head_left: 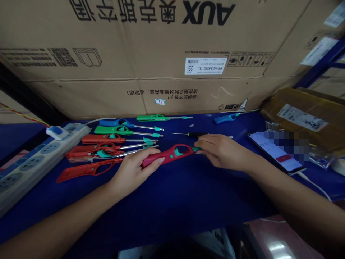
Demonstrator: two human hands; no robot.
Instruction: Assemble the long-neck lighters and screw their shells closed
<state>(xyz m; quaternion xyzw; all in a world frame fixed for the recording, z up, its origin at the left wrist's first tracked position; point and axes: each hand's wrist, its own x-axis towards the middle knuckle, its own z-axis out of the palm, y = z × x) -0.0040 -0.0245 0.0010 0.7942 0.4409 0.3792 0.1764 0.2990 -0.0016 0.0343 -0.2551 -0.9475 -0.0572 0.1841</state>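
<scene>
In the head view, I am holding one pinkish-red lighter (pixel 169 156) over the blue table (pixel 172 201), in the middle, between my two hands. My left hand (pixel 136 168) is closing around the rear end of its handle, and the thumb is lying along the near side. My right hand (pixel 219 150) is pinching the green piece (pixel 196 149) at the front of this lighter between the thumb and the fingers. A small metal tip (pixel 231 137) is showing beyond my right hand. Just behind this hand a screwdriver (pixel 192 134) is lying, and its handle is partly hiding. To the left, a row of red, green and blue lighters (pixel 101 139) is lying with the metal rods pointing to the right; my left hand is covering the front of the nearest one. Farther back, a green lighter (pixel 152 117) and a blue lighter (pixel 225 118) are resting before the big cardboard box (pixel 161 64). A power strip (pixel 32 162) is lying at the left, and a phone (pixel 269 147) with lit screen is lying at the right.
</scene>
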